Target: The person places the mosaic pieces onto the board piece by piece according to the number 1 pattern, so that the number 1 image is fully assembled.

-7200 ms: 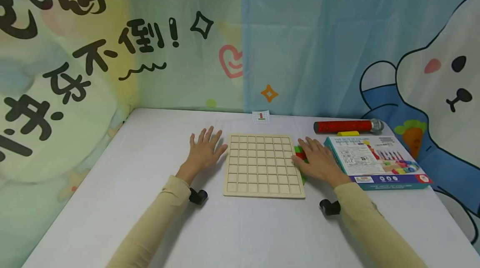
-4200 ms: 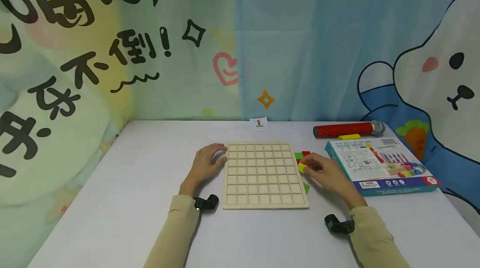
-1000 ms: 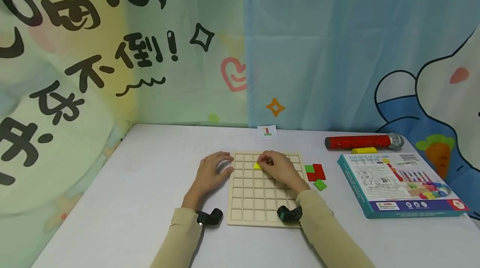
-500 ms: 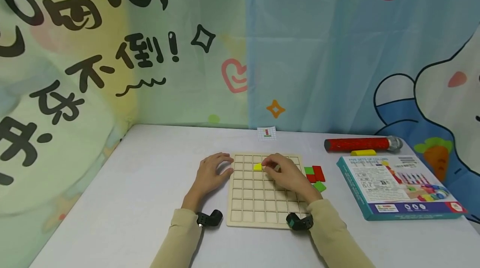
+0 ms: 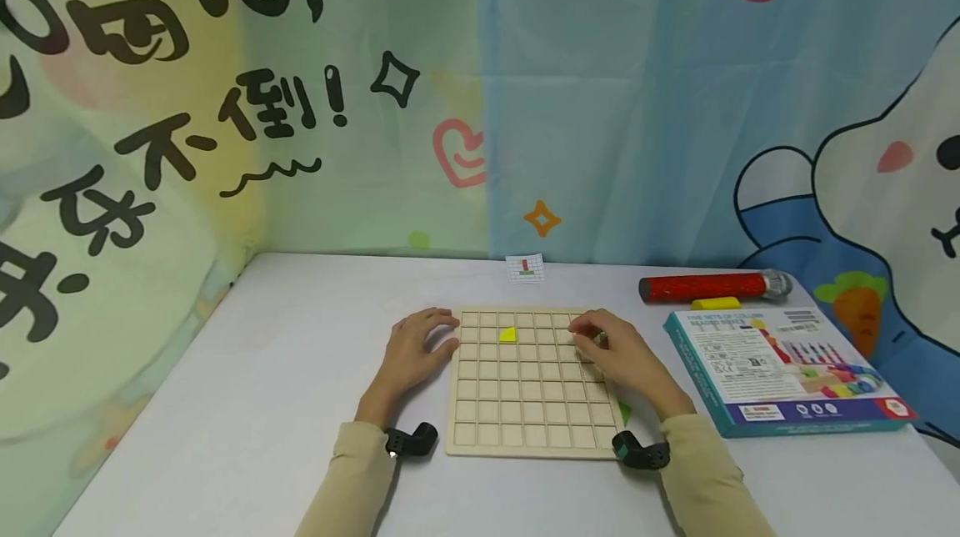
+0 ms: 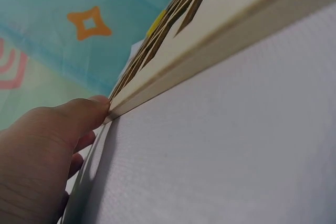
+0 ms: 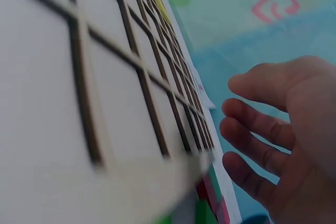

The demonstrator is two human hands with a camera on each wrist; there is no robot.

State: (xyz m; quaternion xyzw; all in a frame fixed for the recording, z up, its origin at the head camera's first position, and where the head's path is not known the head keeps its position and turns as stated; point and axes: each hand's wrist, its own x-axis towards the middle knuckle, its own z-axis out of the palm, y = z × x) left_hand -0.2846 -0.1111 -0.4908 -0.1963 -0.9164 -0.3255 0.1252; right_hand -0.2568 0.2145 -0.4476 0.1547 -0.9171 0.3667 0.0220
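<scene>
A wooden grid board (image 5: 525, 408) lies flat on the white table. One yellow triangular piece (image 5: 508, 335) sits in a cell of its second row; it also shows as a yellow sliver in the left wrist view (image 6: 156, 22). My left hand (image 5: 422, 343) rests on the table with curled fingers touching the board's left edge (image 6: 157, 85). My right hand (image 5: 611, 351) hovers over the board's right edge, fingers relaxed and empty (image 7: 273, 129). A green piece (image 5: 624, 412) peeks out beside my right wrist; other pieces there are mostly hidden.
A blue printed box (image 5: 780, 366) lies to the right of the board. Behind it are a red glittery tube (image 5: 705, 287) and a yellow bar (image 5: 715, 303). A small pattern card (image 5: 525, 268) leans at the table's back edge. Printed curtains close off the back.
My right hand has let go of the yellow piece, leaving it in the board, and has drawn back to the right. The left hand has stayed at the board's edge.
</scene>
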